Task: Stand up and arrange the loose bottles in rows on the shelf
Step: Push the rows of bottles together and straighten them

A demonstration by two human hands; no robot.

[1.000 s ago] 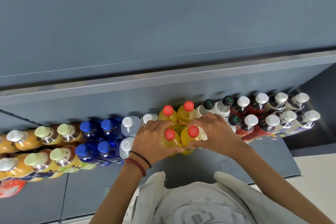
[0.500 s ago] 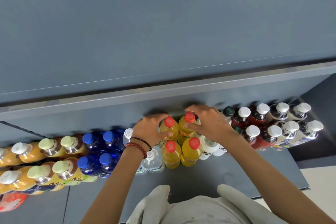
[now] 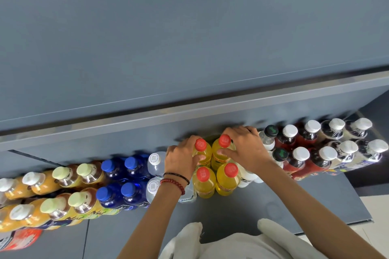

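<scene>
Left hand (image 3: 182, 159) grips the left yellow bottle (image 3: 203, 153), right hand (image 3: 246, 147) the right yellow bottle (image 3: 222, 153), both back-row. Bottles already stand in two rows on the shelf (image 3: 263, 206); probably only squaring-up remains.

Single head-worn wide-angle view, set above the shelf (image 3: 294, 206), faces forward and steeply down, close over the tops of the bottles (image 3: 228, 181); no second view to overlap.
</scene>
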